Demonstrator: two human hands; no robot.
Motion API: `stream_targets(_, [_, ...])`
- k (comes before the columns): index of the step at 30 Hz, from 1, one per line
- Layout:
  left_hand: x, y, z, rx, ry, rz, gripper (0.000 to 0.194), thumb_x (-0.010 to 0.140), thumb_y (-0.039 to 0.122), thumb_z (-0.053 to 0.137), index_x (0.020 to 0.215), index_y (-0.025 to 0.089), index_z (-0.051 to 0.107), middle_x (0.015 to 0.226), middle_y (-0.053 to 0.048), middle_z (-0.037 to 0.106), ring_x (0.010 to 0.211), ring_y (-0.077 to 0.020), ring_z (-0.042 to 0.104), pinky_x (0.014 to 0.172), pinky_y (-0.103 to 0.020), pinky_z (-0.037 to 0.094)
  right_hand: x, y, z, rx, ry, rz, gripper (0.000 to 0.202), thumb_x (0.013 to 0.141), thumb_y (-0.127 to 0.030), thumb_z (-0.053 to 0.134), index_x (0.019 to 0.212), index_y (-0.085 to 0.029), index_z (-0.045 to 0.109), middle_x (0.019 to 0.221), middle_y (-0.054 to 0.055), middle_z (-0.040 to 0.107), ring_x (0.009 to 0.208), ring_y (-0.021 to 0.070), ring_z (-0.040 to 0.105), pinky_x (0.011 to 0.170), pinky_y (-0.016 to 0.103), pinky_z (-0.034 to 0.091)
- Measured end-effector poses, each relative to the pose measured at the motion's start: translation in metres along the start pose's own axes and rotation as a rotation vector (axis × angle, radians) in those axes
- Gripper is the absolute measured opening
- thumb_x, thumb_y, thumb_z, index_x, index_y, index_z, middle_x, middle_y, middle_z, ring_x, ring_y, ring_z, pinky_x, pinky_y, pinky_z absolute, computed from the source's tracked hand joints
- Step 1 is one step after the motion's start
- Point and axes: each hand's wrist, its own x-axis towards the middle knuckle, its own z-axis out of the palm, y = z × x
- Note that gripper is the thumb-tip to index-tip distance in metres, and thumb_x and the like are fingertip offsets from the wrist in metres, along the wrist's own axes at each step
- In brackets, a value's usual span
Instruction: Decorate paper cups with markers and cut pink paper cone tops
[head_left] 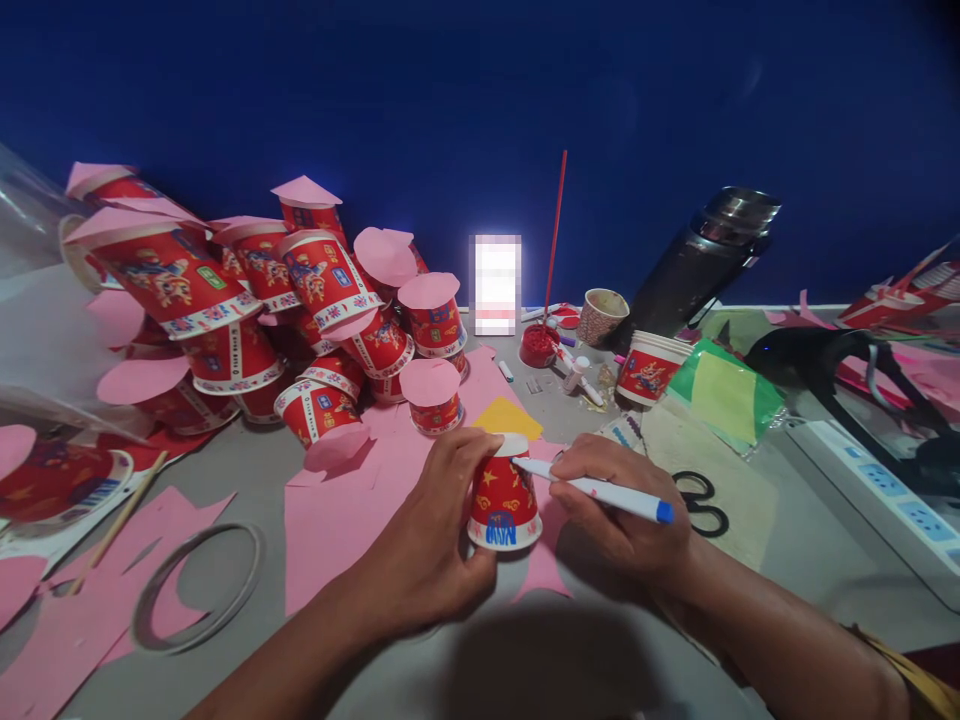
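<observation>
Left fingers (480,445) hold the upturned cup (505,488), right fingers (589,457) a marker (615,497) just beside them, apparently marking the cup's side; the next stroke needs steadiness.

Left fingers (466,448): curled | right fingers (589,458): pinched | forearms (322,622): bare, angled inward

A: Arm covering?
B: Left hand (454,525) and left forearm (315,625) bare as far as visible. Right hand (626,505) bare; right forearm (795,625) likewise, up to a sleeve (919,685).
A: Sleeve colour and form?
B: Dull yellow-brown, creased, with a slanted edge. Probably soft cloth, though the lower right corner is dim and crops most of it.
</observation>
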Motion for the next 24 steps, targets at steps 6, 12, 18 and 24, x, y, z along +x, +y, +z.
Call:
stream_targets(6, [0.0003, 0.0014, -0.0023, 0.004, -0.005, 0.000, 0.086, 0.077, 0.006, 0.063, 0.154, 0.030, 0.033, 0.148, -0.012, 0.046, 0.144, -0.0333, 0.048, 0.123, -0.057, 0.046, 0.0005, -0.0013, -0.0017, 0.001, -0.015, 0.007, 0.017, 0.096, -0.008, 0.063, 0.104, -0.023, 0.069, 0.083, 0.004, 0.082, 0.075, 0.0199, 0.080, 0.073, 0.030, 0.065])
stream_targets(12, [-0.0001, -0.0006, -0.0010, 0.009, -0.003, -0.006, 0.086, 0.076, 0.005, 0.064, 0.153, 0.030, 0.033, 0.147, -0.012, 0.047, 0.144, -0.0328, 0.048, 0.123, -0.057, 0.046, 0.0000, -0.0008, -0.0025, 0.017, -0.019, 0.004, 0.020, 0.095, -0.008, 0.065, 0.106, -0.024, 0.071, 0.085, 0.004, 0.083, 0.075, 0.0208, 0.080, 0.073, 0.031, 0.065])
stream_targets(18, [0.0003, -0.0001, -0.0007, -0.005, -0.005, -0.008, 0.086, 0.076, 0.005, 0.062, 0.153, 0.031, 0.033, 0.147, -0.011, 0.046, 0.142, -0.0317, 0.049, 0.122, -0.055, 0.047, 0.0005, -0.0003, -0.0009, 0.012, -0.013, -0.015, 0.020, 0.096, -0.007, 0.063, 0.106, -0.023, 0.070, 0.084, 0.005, 0.083, 0.074, 0.0210, 0.080, 0.073, 0.032, 0.065])
stream_targets(24, [0.0001, 0.0006, -0.0011, -0.007, -0.001, -0.006, 0.085, 0.078, 0.005, 0.064, 0.153, 0.031, 0.033, 0.147, -0.011, 0.046, 0.142, -0.0325, 0.049, 0.122, -0.056, 0.047, 0.0012, -0.0016, -0.0013, 0.001, -0.013, -0.016, 0.014, 0.099, -0.010, 0.063, 0.104, -0.022, 0.068, 0.082, 0.004, 0.082, 0.074, 0.0192, 0.080, 0.074, 0.029, 0.065])
